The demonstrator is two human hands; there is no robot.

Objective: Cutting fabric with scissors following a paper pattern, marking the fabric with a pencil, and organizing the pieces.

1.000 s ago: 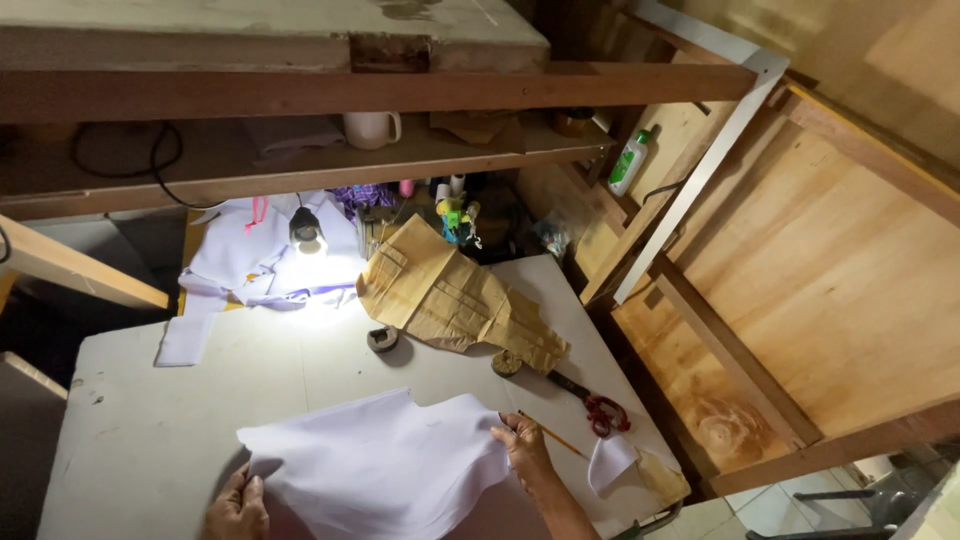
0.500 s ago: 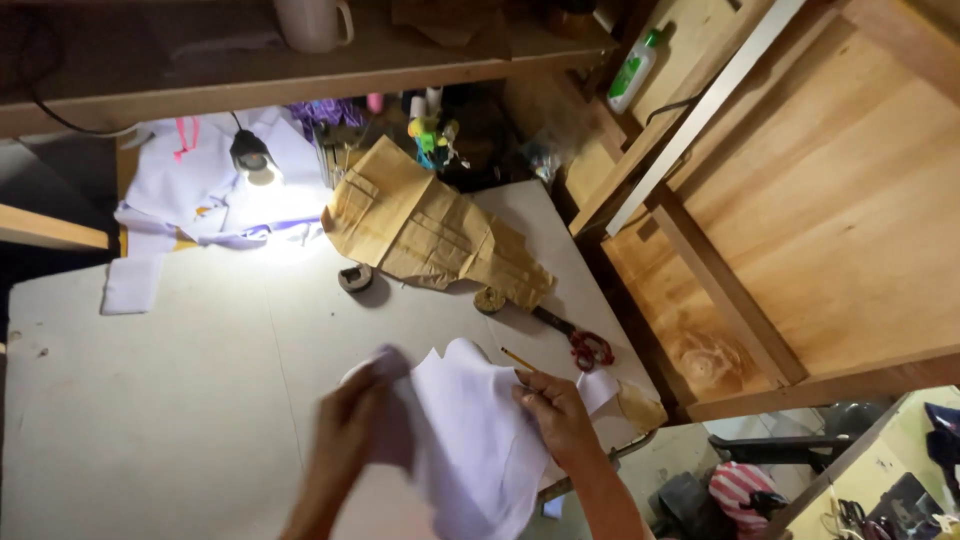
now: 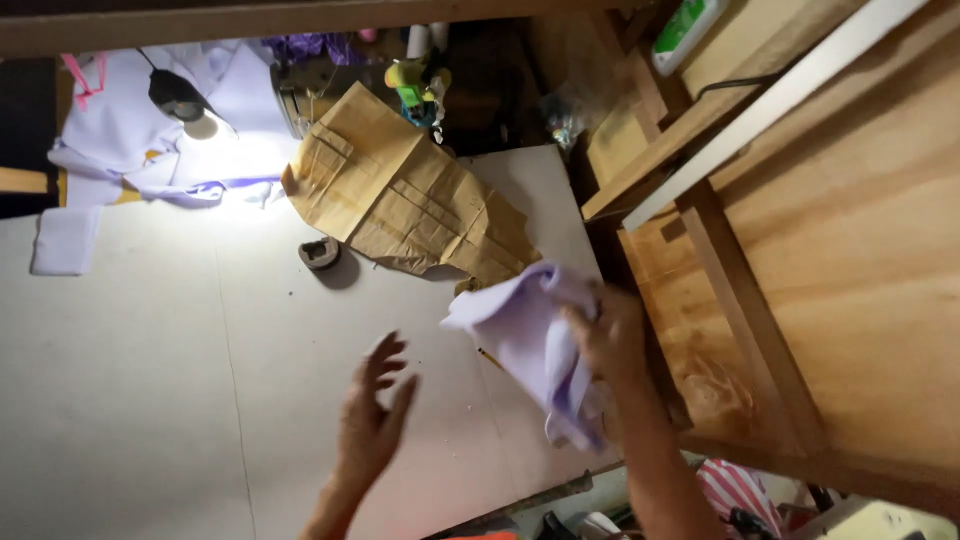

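A big pale work table (image 3: 150, 400) fills the room's middle, with wooden boards (image 3: 850, 250) standing on its right side. The brown paper pattern (image 3: 400, 195) lies flat near the far edge of the table, and everything else can be found from it. Just in front of the pattern, lifted off the table, is the pale purple cloth (image 3: 535, 340). The right hand (image 3: 610, 345) has its fingers closed tight around the bunched cloth. The left hand (image 3: 375, 410) is nearer than the pattern and a bit left of the cloth, with its fingers spread wide and holding nothing. To handle the cloth well, I think both hands should take it, one at each edge, so it opens flat and does not crumple. Left of the pattern, a small lamp (image 3: 185, 105) shines on more pale cloth (image 3: 130, 130). A little dark holder (image 3: 320, 252) sits just beside the pattern's near corner.
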